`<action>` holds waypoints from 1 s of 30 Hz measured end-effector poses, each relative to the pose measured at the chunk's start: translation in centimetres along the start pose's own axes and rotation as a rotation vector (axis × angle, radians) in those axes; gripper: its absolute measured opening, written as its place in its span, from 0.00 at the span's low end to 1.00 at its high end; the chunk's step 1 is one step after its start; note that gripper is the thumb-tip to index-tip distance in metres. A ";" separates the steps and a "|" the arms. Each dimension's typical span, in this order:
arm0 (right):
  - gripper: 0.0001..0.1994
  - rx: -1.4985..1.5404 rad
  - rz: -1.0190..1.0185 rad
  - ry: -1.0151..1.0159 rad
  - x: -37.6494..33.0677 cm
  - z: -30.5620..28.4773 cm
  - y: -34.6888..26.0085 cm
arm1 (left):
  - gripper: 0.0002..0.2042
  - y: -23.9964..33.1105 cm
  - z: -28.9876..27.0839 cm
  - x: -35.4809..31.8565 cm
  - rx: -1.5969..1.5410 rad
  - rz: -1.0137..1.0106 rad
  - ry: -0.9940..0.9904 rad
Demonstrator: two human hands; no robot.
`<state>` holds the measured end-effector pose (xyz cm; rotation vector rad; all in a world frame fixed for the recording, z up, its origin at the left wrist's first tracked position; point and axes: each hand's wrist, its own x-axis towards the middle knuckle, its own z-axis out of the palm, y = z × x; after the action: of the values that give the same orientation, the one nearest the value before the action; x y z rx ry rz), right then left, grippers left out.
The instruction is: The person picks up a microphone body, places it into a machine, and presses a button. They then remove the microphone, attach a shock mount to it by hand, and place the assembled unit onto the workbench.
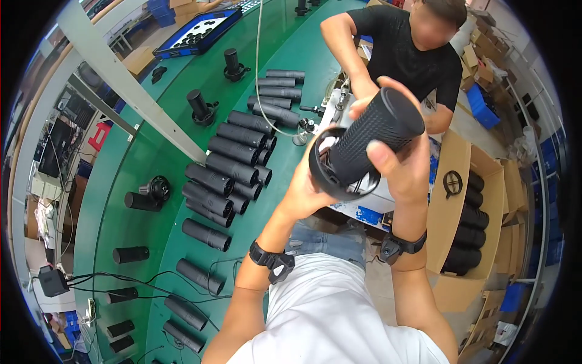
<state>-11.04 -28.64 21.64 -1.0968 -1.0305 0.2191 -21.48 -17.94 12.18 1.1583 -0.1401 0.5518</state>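
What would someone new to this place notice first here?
Probably the black textured cylinder held up near the middle, the left hand at its wide ring-like end and the right hand around its body. Next come the many black tubes lying on the green bench to the left, then the open cardboard box holding black parts on the right.

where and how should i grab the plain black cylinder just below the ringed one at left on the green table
Probably around the middle of the black cylinder, from above, gripping across its length: it lies on its side, its round upper surface uncovered.
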 end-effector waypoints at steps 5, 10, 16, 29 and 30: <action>0.47 0.006 0.043 -0.133 0.5 -0.7 0.8 | 0.53 -0.9 -1.4 0.0 0.023 -0.013 -0.070; 0.45 0.145 0.237 -0.265 1.4 -2.6 4.4 | 0.57 0.3 -2.0 2.2 -0.268 -0.162 -0.038; 0.37 -0.190 0.209 -0.193 5.3 -2.6 2.4 | 0.49 2.5 -3.3 4.5 0.618 0.213 0.120; 0.36 -0.342 0.059 -0.155 9.5 -2.4 -0.7 | 0.21 8.4 -1.4 9.0 1.255 0.486 0.019; 0.35 -0.359 0.080 -0.128 9.2 -2.7 -0.2 | 0.22 8.4 -1.5 9.1 1.256 0.503 0.027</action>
<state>-4.00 -24.81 26.93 -1.4655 -1.1697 0.1734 -17.91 -11.14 22.00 2.3592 -0.0463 1.1733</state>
